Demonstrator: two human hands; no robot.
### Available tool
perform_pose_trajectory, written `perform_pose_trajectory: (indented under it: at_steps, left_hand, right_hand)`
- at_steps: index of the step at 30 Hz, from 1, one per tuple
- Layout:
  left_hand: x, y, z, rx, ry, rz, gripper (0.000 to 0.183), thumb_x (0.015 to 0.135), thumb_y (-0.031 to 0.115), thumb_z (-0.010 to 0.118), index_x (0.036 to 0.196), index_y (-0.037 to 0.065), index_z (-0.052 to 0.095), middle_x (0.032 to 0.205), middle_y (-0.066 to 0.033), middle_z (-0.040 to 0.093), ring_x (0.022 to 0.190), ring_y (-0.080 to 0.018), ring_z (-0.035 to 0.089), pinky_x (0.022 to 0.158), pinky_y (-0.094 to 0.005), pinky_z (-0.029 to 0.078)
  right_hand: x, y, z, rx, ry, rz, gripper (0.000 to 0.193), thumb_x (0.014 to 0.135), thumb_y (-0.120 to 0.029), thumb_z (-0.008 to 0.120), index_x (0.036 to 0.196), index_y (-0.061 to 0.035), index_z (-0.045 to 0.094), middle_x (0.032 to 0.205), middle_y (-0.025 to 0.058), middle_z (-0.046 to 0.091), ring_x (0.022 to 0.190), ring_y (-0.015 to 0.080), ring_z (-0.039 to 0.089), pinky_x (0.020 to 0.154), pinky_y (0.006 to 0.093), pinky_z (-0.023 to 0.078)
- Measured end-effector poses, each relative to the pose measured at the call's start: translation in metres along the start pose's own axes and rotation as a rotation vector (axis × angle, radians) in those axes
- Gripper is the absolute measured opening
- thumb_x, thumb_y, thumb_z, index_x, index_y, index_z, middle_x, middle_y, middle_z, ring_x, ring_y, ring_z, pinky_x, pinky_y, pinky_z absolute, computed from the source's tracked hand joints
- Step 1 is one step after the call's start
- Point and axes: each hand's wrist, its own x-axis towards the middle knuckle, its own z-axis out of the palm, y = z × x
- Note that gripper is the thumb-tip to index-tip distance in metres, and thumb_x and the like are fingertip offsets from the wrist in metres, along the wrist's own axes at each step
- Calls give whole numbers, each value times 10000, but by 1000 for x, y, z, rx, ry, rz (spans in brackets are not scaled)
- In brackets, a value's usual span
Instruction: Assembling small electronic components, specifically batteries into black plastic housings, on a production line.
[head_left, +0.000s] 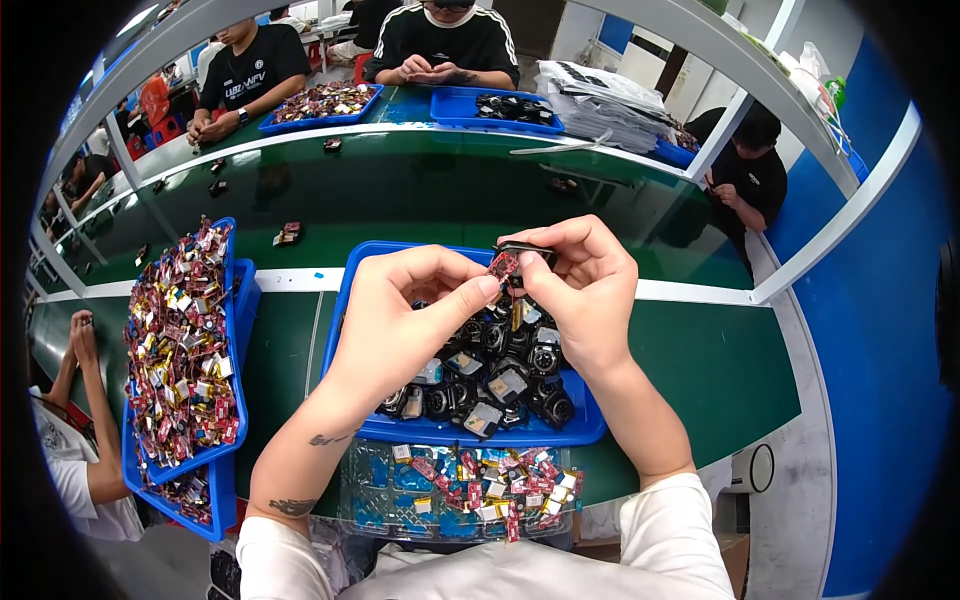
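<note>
Above a blue tray (588, 424), both my hands are raised and meet at one small device. My right hand (588, 290) grips a black watch-like case (526, 247), its thumb and fingers along the edge. In my left hand (405, 310), thumb and forefinger pinch a small red circuit board (503, 265) right at the case. Whether wires still join the board to the case is too small to tell. The tray below holds many black watch cases (540, 358), some showing grey inner parts. My forearms hide part of the tray.
Close to my body lies a clear plastic tray (375, 512) with red boards and batteries (495, 485). Stacked blue trays heaped with boards (185, 350) stand left. Beyond a white rail (690, 291) runs a green belt (420, 200) with scattered parts. Co-workers sit across, left and right; a grey frame (840, 235) rises overhead.
</note>
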Motion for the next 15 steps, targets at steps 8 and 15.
perform_pose_trajectory:
  at_steps: [8,15]
  left_hand:
    - [3,-6,3,-155,27,-43,90,815,36,687,878,-21,659,836,-70,675,776,-97,631,713,-212,500]
    - [13,-19,0,-44,72,23,163,783,126,741,867,19,651,763,16,634,670,-5,519,605,-176,415]
  right_hand:
    - [-4,6,1,25,-59,-123,163,812,57,623,930,20,517,992,153,643,886,139,631,749,249,533]
    - [-2,7,5,-2,-54,-77,157,817,49,630,931,21,526,985,150,646,878,140,636,750,247,531]
